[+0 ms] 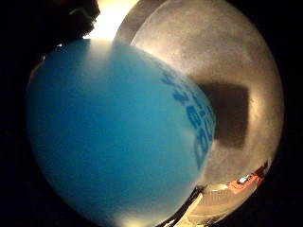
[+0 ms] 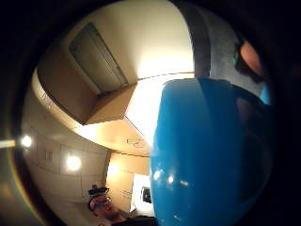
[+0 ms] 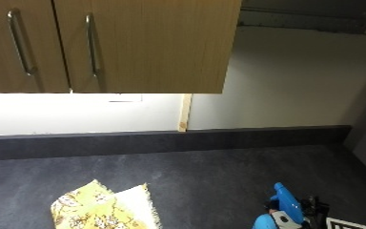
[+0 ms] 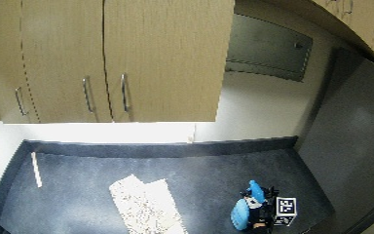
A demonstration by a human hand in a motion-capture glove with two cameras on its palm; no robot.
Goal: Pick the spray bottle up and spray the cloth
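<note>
Your gloved right hand [image 4: 259,213] has its grip closed around the blue spray bottle [image 4: 242,214], upright over the dark counter [image 4: 200,178], well apart from the yellow patterned cloth [image 3: 100,210]. Its blue lettering is unreadable.

Only one patch of print visible: darker blue lettering on the side of the blue spray bottle [image 1: 118,137], right up against the palm of the hand in the little-finger-side view. Curved around the bottle wall and warped, so no word or brand legible; only some rounded letter shapes near the edge. Nothing readable on the same bottle in the thumb-side view or the outside views. No text on the floral cloth [image 3: 104,210] lying well apart from the hand.
</note>
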